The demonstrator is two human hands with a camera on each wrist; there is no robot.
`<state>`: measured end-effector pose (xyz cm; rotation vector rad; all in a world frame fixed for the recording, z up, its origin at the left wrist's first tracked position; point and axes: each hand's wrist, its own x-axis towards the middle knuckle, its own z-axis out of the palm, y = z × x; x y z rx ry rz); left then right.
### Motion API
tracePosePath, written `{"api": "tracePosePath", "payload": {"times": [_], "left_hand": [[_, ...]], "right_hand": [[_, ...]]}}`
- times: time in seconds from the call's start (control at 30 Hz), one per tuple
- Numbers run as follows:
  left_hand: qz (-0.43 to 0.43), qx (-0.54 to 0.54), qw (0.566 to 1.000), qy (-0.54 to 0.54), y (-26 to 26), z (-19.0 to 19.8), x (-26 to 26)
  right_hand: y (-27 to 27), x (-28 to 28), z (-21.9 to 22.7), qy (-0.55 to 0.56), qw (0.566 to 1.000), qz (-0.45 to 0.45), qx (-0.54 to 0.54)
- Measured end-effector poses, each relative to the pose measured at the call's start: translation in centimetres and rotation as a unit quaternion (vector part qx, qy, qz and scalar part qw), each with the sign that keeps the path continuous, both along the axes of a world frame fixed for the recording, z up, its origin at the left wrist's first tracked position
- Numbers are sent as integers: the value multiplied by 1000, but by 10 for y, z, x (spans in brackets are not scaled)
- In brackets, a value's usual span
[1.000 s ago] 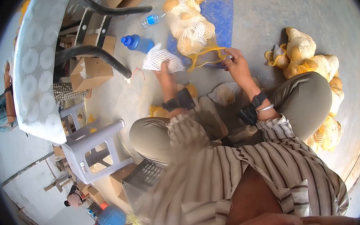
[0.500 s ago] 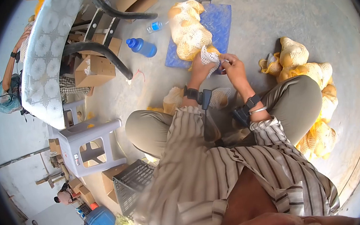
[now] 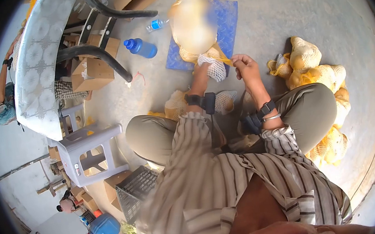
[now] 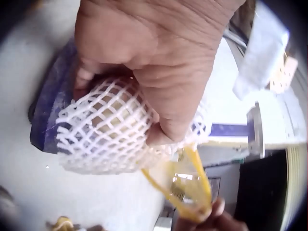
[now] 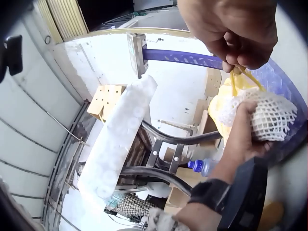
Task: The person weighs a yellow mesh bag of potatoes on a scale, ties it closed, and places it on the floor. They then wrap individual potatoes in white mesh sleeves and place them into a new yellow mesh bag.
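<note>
My left hand grips a white foam net sleeve with something pale and rounded inside, thumb and fingers curled round it. It sits at the mouth of a yellow mesh bag. To its right, my right hand pinches the bag's yellow edge between thumb and fingers, and in the left wrist view the mesh is stretched taut. Beyond both hands, pale yellow fruit in foam nets lies on a blue metal platform; part of this is blurred in the head view.
Bagged, netted fruit lies in a row at my right. Foam-wrapped pieces rest by my legs. A blue bottle and a clear water bottle lie left of the platform. A grey stool, table and another person are further left.
My left hand has brought the white foam net from beside the blue bottle rightward to the bag's mouth. My right hand stays close by, drawing the yellow edge to the right.
</note>
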<state>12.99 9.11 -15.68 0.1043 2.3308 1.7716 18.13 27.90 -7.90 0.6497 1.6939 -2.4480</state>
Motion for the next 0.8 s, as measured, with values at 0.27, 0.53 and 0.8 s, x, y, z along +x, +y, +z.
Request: {"api": "tracePosePath", "payload": {"times": [0.27, 0.53, 0.8], "left_hand": [[24, 234, 972, 18, 5, 20, 16], [184, 32, 982, 33, 51, -31, -18], [-19, -252, 959, 126, 35, -43, -14]], "right_hand": [[-14, 9, -15, 48, 917, 186, 349], [-7, 10, 7, 52, 904, 206, 372], [-10, 14, -2, 51, 870, 177, 457]]}}
